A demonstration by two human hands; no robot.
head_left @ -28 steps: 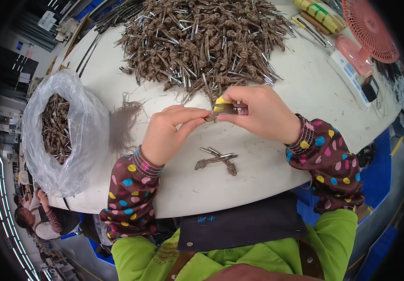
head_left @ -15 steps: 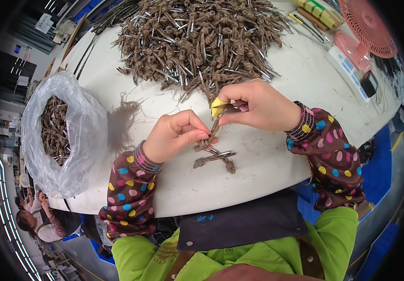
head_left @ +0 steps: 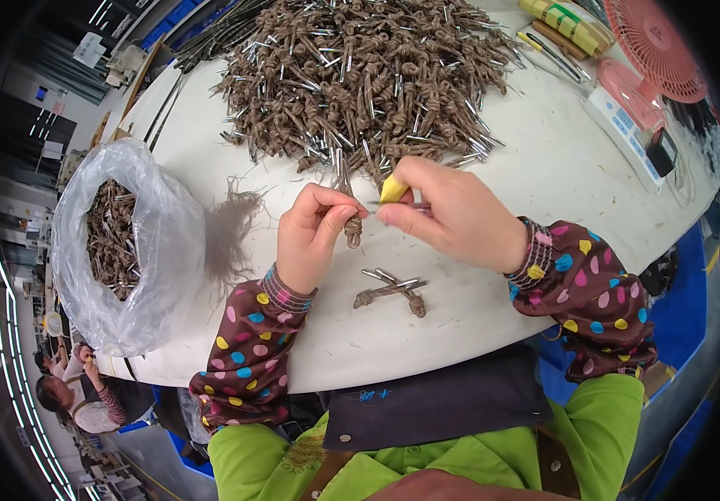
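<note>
Pinched between the thumb and fingers of my left hand is a knotted brown cord. Its knotted loop points toward me, and its metal-tipped ends point away. Just to the right, my right hand is closed around small thread snips; a yellow part of them shows, while most of the blades is hidden by my fingers. The snips' tip is close beside the cord, but I cannot tell whether they touch. Two finished-looking knotted cords with metal tips lie crossed on the table below my hands.
A large heap of knotted cords covers the far table. At left stands a clear plastic bag holding more cords, beside loose brown fibres. A pink fan and a white scale-like device stand at far right.
My left hand has turned the cord so its metal ends point away, with the knot toward me. The right hand's snips have shifted slightly, and their blades show less. The view has shifted slightly.
</note>
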